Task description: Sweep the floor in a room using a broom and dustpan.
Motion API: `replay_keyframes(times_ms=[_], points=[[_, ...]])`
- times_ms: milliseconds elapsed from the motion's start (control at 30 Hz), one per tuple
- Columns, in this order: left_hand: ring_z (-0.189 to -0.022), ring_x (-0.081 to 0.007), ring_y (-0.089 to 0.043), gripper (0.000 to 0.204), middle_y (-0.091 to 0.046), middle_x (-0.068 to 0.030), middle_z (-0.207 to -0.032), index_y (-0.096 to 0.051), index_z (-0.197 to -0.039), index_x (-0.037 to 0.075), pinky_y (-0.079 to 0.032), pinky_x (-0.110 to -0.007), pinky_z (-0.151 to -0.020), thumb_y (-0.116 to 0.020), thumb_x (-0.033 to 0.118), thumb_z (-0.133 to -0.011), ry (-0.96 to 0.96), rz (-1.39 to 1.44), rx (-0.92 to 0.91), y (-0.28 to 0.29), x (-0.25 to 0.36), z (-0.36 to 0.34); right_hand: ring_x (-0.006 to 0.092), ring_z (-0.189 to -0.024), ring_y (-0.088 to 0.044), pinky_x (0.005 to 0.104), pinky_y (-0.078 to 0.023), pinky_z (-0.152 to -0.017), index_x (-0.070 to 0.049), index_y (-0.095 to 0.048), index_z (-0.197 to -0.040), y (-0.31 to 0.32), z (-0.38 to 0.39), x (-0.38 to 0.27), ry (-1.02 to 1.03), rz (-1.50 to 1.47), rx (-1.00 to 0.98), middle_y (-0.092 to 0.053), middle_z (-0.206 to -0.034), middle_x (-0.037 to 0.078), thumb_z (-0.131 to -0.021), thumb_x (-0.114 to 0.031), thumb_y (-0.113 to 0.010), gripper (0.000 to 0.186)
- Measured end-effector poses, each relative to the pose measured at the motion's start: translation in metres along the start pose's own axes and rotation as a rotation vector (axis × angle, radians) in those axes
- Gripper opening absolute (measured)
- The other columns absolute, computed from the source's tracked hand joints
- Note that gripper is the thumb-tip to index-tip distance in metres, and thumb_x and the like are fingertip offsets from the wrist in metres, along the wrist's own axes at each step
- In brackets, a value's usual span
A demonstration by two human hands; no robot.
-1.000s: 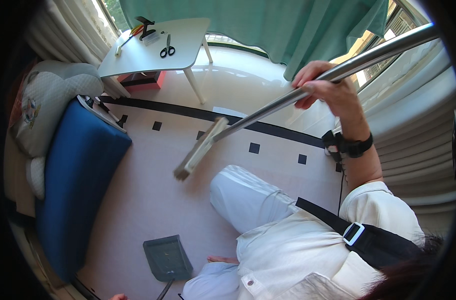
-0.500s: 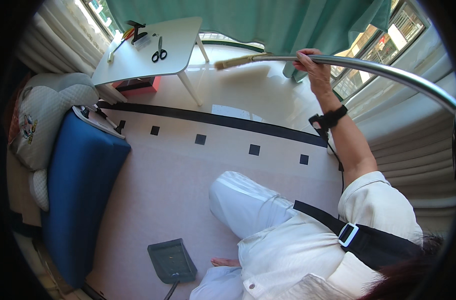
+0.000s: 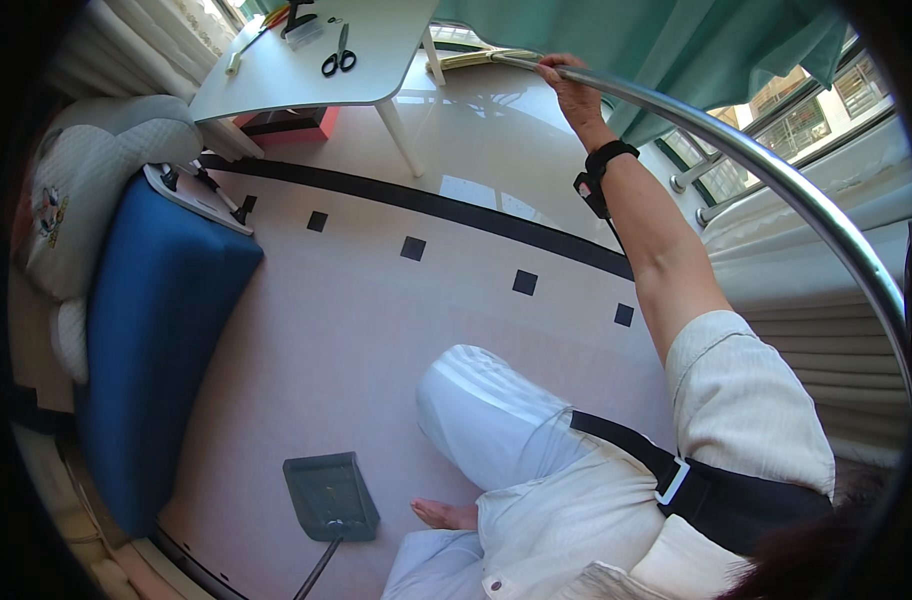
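broom (image 3: 716,128) sits right of the surface (image 3: 306,85), its pale head (image 3: 463,60) pointing back toward the surface, too small and foreshortened to make out well. the long axis runs away from the surface, rightward and down, bowed by the lens, its far end cut off. the right hand (image 3: 576,95) is curled closed round it near the head; the left hand is out of view, so i cannot tell its grip. well apart from the surface, a grey dustpan (image 3: 331,495) shows, its handle (image 3: 319,570) cut off.

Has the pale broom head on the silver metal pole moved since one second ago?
Yes: forward; the pale broom head now appears well beyond the black floor stripe.
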State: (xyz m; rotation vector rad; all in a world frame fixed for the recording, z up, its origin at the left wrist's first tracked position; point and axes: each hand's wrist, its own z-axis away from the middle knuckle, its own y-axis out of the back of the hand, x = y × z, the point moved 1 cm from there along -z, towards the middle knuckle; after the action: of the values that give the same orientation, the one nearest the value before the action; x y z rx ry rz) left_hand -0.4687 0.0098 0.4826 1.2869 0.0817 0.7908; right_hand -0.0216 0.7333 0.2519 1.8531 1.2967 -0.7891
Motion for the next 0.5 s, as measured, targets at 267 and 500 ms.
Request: replay_keyframes(times_ms=[267, 500], points=[[-0.088, -0.0185, -0.058, 0.022, -0.063, -0.0092, -0.091, -0.060, -0.105, 0.000, -0.046, -0.031, -0.083, -0.059, 0.013, -0.087, 0.304, 0.078, 0.058, -0.001, 0.059, -0.026, 0.0192, -0.076, -0.059, 0.0333, -0.048, -0.072, -0.003, -0.064, -0.084, 0.026, 0.006, -0.059, -0.061, 0.382, -0.157, -0.061, -0.073, 0.009, -0.072, -0.021, -0.071, 0.023], [-0.092, -0.0202, -0.059, 0.023, -0.062, -0.0122, -0.099, -0.059, -0.108, 0.000, -0.046, -0.031, -0.086, -0.057, 0.010, -0.088, 0.268, 0.031, -0.051, 0.006, 0.065, -0.040, 0.0090, -0.050, -0.058, 0.0192, -0.051, -0.046, -0.002, -0.064, -0.084, 0.104, 0.011, -0.203, -0.216, 0.062, -0.081, -0.059, -0.065, 0.003, -0.078, -0.018, -0.069, 0.018]])
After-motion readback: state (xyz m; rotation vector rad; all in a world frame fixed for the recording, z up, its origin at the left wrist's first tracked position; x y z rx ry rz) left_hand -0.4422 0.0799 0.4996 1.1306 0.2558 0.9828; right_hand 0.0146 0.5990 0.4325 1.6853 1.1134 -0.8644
